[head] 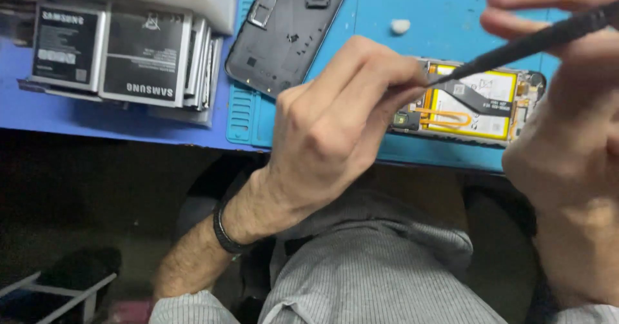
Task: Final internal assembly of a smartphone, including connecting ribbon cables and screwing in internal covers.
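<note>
My 2 hands work an opened phone (474, 101) on the blue mat (361, 14).
Left hand (335, 124) curled, pinning its edge; right hand (567, 92) pinching a black pry tool (535, 43). Thin, fragile: I'd hold the frame only.

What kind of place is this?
Probably a phone repair bench. An opened phone with its battery showing lies on a blue work mat, a removed back cover sits nearby, and spare batteries are stacked at the side.

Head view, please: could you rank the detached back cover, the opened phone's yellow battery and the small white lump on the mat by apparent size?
1. Detached back cover, though cut off at the top edge.
2. Yellow battery, partly hidden by the flex cable and tool.
3. Small white lump, clearly smallest.
</note>
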